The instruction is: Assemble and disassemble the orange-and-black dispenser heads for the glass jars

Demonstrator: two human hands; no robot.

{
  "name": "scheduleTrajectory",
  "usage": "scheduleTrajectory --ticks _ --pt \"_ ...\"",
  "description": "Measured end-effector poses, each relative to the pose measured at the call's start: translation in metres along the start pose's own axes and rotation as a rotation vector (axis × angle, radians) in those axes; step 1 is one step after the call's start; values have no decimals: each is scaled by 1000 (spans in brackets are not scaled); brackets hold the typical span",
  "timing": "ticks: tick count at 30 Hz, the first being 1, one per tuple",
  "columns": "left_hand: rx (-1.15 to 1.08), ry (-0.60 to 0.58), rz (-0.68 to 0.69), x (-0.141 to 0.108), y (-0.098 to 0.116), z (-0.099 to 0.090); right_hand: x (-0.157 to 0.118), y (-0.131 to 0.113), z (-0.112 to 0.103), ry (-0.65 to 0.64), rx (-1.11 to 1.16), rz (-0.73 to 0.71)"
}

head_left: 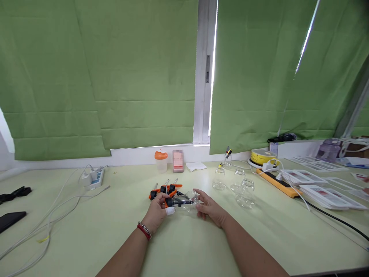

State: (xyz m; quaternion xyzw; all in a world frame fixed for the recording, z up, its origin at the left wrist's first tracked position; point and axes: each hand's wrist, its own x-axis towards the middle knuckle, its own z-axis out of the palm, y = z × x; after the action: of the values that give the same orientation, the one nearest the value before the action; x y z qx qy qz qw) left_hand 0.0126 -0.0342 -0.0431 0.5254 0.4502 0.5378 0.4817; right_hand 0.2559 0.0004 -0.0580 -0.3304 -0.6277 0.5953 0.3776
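Note:
Fingers of my left hand point(158, 211), one wrapped in white tape, close on a black and orange bottle top point(169, 202). A dark stem runs from that top to the right, within a clear glass bottle point(188, 207) lying on its side. My right hand point(211, 208) grips the bottle's right end between thumb and fingers. Just beyond my left hand lie several similar orange and black tops point(163, 189) with metal spouts. To the right stand clear glass bottles point(245, 194), and another glass piece point(228, 161) farther back has black and yellow parts at its top.
An orange-lidded cup point(161, 161), a phone point(178, 161) and a white tissue point(196, 166) stand or lie at the back. Power strips point(278, 184) and cables flank the work area. Stacked printed cards point(331, 197) lie at right, near another person's hand point(366, 184).

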Motion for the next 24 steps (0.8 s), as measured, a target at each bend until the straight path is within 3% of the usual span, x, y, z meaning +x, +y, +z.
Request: scheduleTrajectory --ticks 13,24 --pt "17 -58 43 2 -7 -3 3 -9 6 62 -20 88" --pt "44 -70 71 3 -8 -3 1 -16 8 33 -34 122"
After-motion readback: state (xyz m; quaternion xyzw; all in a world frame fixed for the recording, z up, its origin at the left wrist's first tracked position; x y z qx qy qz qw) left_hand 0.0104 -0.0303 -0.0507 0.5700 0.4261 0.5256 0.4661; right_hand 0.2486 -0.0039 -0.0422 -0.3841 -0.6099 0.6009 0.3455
